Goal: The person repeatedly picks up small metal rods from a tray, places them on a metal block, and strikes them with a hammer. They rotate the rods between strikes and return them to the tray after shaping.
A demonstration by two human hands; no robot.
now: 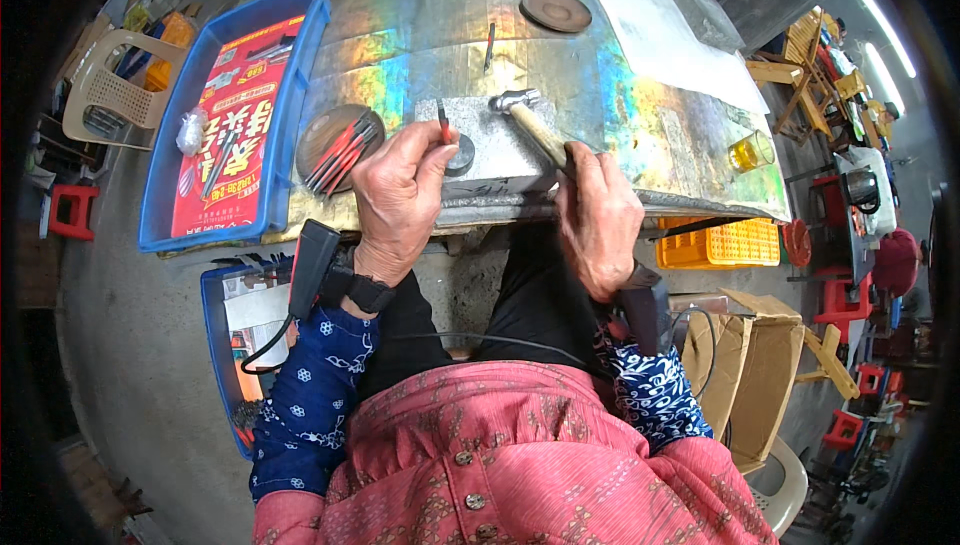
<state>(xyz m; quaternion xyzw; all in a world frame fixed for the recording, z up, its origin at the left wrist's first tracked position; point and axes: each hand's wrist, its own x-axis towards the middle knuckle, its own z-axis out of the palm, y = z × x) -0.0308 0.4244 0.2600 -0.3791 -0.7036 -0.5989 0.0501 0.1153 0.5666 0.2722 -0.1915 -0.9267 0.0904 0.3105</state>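
Note:
My left hand (400,195) is closed in a pinch on a slim red-and-black piece (443,123), held upright with its dark tip pointing away from me. Just beside those fingers, a dark round disc (461,157) rests on a grey speckled stone block (500,145). My right hand (600,210) grips the wooden handle of a hammer (538,133), whose metal head lies over the block's far edge. To the left of my left hand, a round wooden dish (313,135) holds several similar red-and-black pieces (342,153).
At the table's left stands a blue tray (318,30) with red printed paper. Farther back are a thin black piece (490,45) and a brown wooden dish (556,10). A glass of yellow liquid (752,151) stands near the right edge. Below are a yellow crate (720,245) and a cardboard box (750,375).

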